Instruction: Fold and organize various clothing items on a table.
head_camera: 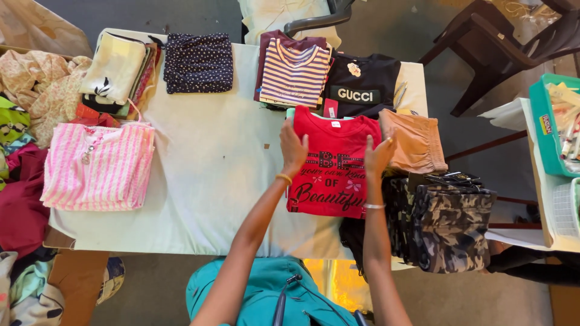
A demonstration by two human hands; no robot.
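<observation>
A folded red shirt with dark lettering lies on the pale cloth-covered table. My left hand rests flat on its left edge, fingers pointing away from me. My right hand presses on its right edge, beside a folded tan garment. Both hands lie open-palmed on the shirt, one on each side. A bangle sits on each wrist.
A striped top and a black shirt lie behind the red one. Camouflage trousers hang at the right edge. A pink striped garment, a dotted navy piece and a folded stack lie left. A dark wooden chair stands far right.
</observation>
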